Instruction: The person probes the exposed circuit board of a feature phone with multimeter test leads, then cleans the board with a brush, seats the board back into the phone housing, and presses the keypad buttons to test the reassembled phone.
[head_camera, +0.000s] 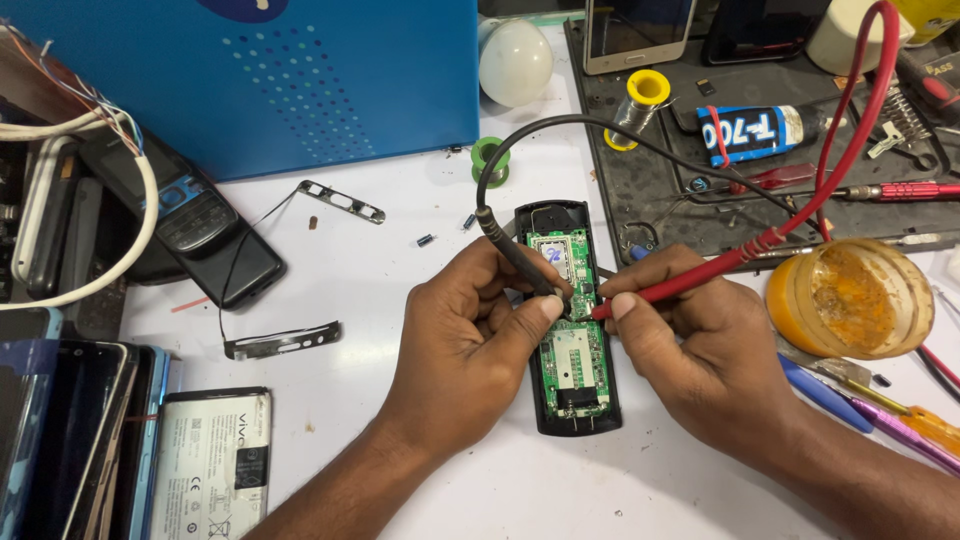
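**At the bench centre, probes on the board**

On the white table (420, 480), we test the opened phone (573, 320), its green circuit board (572, 355) exposed. Our left hand (470, 345) pinches the black probe (515, 252), our right hand (690, 345) grips the red probe (690, 280), tips mid-board. Next, we judge, steady contact matters. Flux tub (850, 298) sits right.

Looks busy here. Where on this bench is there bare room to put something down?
White table lies bare between the black keypad phone and the left hand, apart from two thin metal strips, and in front of the opened device with the green circuit board. The dark mat at right is crowded with tools.
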